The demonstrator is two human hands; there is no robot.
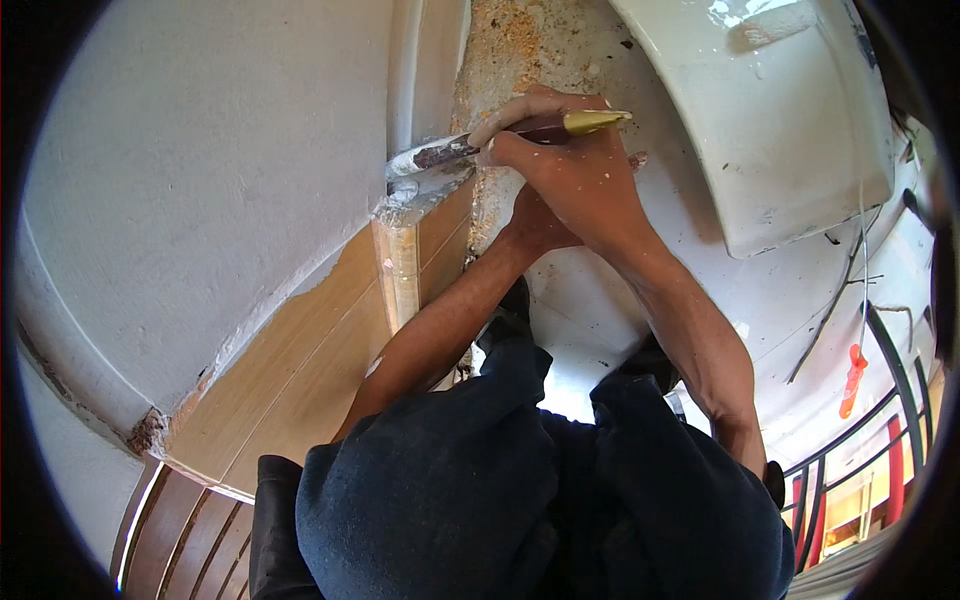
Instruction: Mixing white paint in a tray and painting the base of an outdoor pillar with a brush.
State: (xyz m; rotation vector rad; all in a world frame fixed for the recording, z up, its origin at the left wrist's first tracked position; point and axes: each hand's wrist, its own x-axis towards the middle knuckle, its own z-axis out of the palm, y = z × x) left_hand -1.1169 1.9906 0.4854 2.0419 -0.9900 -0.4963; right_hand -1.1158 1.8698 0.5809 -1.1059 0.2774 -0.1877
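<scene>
My right hand (581, 161) grips a paintbrush (547, 129) with a dark handle and a gold-coloured end. The whitened brush head points left and touches the corner above a wood-look tiled ledge (442, 225), beside the pale painted wall (225, 127). White paint or filler lies in lumps on top of the ledge's corner. My left hand (536, 217) is below and behind the right one, mostly hidden, so whether it holds anything does not show.
At upper right stands a white paint-smeared container (787, 127) with a roller sleeve (776, 26) in it; an orange handle (853, 381) hangs below on a thin rod. A thin twig (836, 300) and a dark metal railing (896, 360) are at right. Orange-brown crumbs dot the floor (517, 45).
</scene>
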